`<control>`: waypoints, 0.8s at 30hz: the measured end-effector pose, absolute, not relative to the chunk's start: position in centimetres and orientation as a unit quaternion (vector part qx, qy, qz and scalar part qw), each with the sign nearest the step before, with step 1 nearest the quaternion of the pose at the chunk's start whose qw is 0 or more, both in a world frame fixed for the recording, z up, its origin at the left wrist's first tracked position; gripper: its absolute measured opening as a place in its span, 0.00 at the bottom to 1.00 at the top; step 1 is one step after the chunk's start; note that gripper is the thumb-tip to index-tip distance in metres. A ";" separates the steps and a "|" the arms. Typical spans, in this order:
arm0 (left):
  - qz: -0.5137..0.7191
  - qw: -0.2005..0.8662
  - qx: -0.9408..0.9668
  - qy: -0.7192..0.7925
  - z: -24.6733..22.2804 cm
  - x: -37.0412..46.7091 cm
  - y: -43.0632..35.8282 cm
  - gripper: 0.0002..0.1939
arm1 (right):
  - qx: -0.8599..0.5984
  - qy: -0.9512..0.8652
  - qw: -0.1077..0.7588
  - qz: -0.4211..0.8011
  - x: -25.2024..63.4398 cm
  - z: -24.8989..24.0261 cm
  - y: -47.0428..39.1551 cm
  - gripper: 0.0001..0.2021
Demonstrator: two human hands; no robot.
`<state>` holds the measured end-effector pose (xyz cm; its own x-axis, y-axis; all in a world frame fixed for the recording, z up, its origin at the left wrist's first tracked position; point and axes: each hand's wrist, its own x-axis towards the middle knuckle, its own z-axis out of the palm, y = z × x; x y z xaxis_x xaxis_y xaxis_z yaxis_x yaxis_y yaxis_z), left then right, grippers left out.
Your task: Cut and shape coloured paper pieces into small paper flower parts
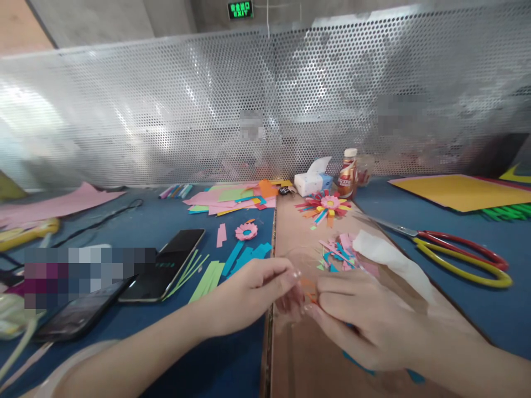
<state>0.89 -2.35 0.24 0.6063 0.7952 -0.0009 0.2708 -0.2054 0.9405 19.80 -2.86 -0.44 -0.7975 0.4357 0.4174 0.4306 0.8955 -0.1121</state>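
Note:
My left hand (265, 284) is held over the near end of the brown board, thumb and forefinger pinched together. What lies in that pinch is blurred. Opposite it, my right hand (357, 309) has its thumb and fingers closed on a small orange paper piece (308, 285), close to the left fingertips. Just beyond the hands lies a heap of pink and blue paper scraps (340, 251). Farther up the board sits a layered paper flower (327, 205) with a pink centre. A pink paper ring flower (246, 231) rests on the blue table, left of the board.
Large red-and-yellow-handled scissors (460, 251) lie at right beside a white tissue (390, 260). Blue strips (253, 257), green strips (209, 279) and a phone (166, 268) lie left. A tissue box (313, 182) and bottle (347, 172) stand before the perforated metal screen (166, 110).

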 end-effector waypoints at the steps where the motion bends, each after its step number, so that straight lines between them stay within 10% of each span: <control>1: 0.245 0.515 0.735 0.366 0.3 0.9 -2.4 0.16 | -0.220 -0.950 0.220 -0.013 19.8 -0.4 -2.9 0.17; 24: 0.190 0.513 0.738 0.394 0.1 1.2 -2.8 0.15 | -0.146 -0.952 0.074 -0.257 20.1 -1.4 -2.3 0.07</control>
